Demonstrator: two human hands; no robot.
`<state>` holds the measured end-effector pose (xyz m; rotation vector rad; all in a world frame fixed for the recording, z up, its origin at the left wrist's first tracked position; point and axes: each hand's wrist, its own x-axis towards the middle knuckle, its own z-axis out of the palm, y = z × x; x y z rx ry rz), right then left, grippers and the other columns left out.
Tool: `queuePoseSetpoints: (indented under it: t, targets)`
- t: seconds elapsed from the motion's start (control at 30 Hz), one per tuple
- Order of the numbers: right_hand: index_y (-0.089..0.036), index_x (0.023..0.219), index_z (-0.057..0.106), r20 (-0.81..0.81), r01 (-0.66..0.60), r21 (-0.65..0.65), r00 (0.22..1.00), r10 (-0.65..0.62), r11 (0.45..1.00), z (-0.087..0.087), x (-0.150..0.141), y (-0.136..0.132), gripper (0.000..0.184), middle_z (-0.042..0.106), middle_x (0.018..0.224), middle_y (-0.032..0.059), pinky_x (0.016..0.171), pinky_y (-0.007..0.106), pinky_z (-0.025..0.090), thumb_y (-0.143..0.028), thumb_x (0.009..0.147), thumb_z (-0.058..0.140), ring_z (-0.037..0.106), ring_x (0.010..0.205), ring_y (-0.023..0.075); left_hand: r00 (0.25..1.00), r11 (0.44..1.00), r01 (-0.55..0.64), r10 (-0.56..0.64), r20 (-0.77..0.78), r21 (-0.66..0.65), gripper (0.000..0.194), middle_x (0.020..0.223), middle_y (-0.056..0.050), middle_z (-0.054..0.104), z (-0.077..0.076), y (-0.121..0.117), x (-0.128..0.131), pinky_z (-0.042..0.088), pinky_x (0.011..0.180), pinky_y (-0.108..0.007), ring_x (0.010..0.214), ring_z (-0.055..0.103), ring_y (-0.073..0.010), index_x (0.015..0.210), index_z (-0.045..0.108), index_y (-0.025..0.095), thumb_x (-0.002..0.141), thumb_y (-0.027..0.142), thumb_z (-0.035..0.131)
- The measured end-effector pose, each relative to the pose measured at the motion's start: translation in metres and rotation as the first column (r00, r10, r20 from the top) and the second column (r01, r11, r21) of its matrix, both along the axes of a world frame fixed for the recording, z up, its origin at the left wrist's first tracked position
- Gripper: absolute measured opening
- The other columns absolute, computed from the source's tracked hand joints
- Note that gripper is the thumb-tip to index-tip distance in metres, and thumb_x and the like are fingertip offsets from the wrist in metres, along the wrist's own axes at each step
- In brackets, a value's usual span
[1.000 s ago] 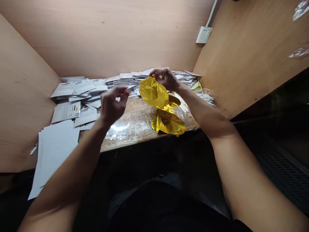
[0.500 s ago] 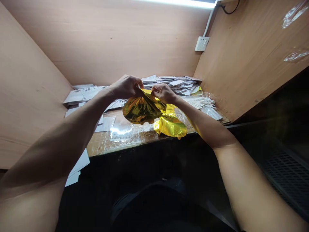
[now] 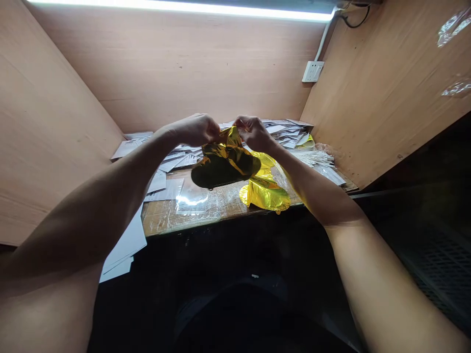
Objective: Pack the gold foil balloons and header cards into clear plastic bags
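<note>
A shiny gold foil balloon, flat and uninflated, hangs between my two hands above the work surface. My left hand pinches its upper edge from the left. Close by on the right, my right hand grips the same upper edge between thumb and fingers. The balloon's lower part droops, dark and rounded at the bottom. Just to its right a second gold foil balloon lies flat on the wooden table, reaching its front edge. My fingertips are partly hidden by the hands themselves.
White paper cards and packets lie in heaps at left and along the back. White sticks lie at right. A clear plastic bag rests near the front edge. Wooden panels enclose the table, with a wall socket at back right.
The held balloon has turned and now hangs with its dark face toward me, its top bunched between my fingers. My right hand has risen slightly. The camera view has shifted a little.
</note>
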<state>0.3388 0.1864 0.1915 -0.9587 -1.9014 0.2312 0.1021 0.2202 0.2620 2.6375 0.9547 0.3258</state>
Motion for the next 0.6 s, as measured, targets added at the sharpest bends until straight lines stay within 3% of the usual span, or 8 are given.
queuePoseSetpoints:
  t: [0.13,0.23,0.3,0.4,0.47,0.53,0.6]
  targets:
    - [-0.021,0.086,0.06,-0.042,0.033,0.033,0.999,-0.032,0.999,0.006,0.007,-0.011,0.022,0.057,0.079,0.0,0.08,0.033,0.05,-0.036,0.099,0.068,0.052,0.083,0.0177,0.97,0.986,-0.131,0.149,0.193,-0.101,0.036,0.08,-0.004,0.068,0.0,0.007,-0.013,0.05,0.081,-0.034,0.088,0.067,-0.0231,0.11,0.078,0.016,0.081,0.038,0.081]
    - [-0.022,0.087,0.06,-0.06,0.051,0.023,0.997,-0.05,0.998,0.008,0.007,-0.017,0.026,0.057,0.079,0.0003,0.081,0.034,0.051,-0.043,0.101,0.067,0.053,0.084,0.0185,0.9,0.935,-0.218,0.303,0.312,-0.279,0.033,0.078,-0.006,0.064,-0.006,0.011,-0.02,0.053,0.08,-0.038,0.091,0.071,-0.0274,0.104,0.075,0.015,0.08,0.035,0.088]
    - [-0.022,0.087,0.06,-0.054,0.068,0.016,0.996,-0.067,0.998,0.007,0.006,-0.019,0.028,0.057,0.079,0.0003,0.08,0.035,0.051,-0.045,0.101,0.065,0.053,0.083,0.0185,0.826,0.883,-0.203,0.387,0.41,-0.423,0.029,0.078,-0.007,0.062,-0.014,0.009,-0.02,0.055,0.08,-0.042,0.087,0.071,-0.0266,0.101,0.074,0.014,0.08,0.027,0.09]
    - [-0.022,0.088,0.061,-0.047,0.103,0.022,0.994,-0.102,0.994,0.005,0.007,-0.021,0.028,0.057,0.078,0.0007,0.081,0.036,0.052,-0.046,0.102,0.063,0.053,0.083,0.0187,0.663,0.817,-0.086,0.474,0.579,-0.571,0.033,0.082,-0.008,0.063,-0.03,0.001,-0.015,0.057,0.08,-0.045,0.081,0.069,-0.0225,0.107,0.071,0.014,0.078,0.01,0.087]
    - [-0.022,0.088,0.061,-0.053,0.119,0.017,0.992,-0.118,0.993,0.005,0.009,-0.02,0.028,0.057,0.078,0.0011,0.083,0.037,0.053,-0.046,0.101,0.063,0.054,0.084,0.0196,0.546,0.809,-0.045,0.511,0.664,-0.585,0.033,0.084,-0.008,0.063,-0.038,-0.003,-0.011,0.059,0.078,-0.043,0.077,0.067,-0.0206,0.106,0.069,0.015,0.078,0.006,0.083]
    - [-0.022,0.087,0.061,-0.059,0.109,-0.002,0.992,-0.109,0.994,0.004,0.01,-0.016,0.028,0.059,0.079,0.0016,0.085,0.038,0.054,-0.047,0.101,0.064,0.056,0.085,0.0202,0.473,0.844,-0.083,0.502,0.724,-0.53,0.025,0.085,-0.008,0.063,-0.042,-0.004,-0.008,0.059,0.077,-0.042,0.077,0.065,-0.0203,0.105,0.069,0.016,0.082,0.011,0.078]
    - [-0.023,0.088,0.061,-0.07,0.068,-0.025,0.995,-0.069,0.997,0.004,0.008,-0.008,0.028,0.06,0.081,0.0018,0.088,0.039,0.055,-0.047,0.101,0.066,0.057,0.086,0.0202,0.515,0.908,-0.18,0.415,0.75,-0.378,0.024,0.09,-0.009,0.065,-0.039,-0.003,-0.008,0.058,0.082,-0.042,0.085,0.065,-0.022,0.108,0.071,0.016,0.085,0.02,0.077]
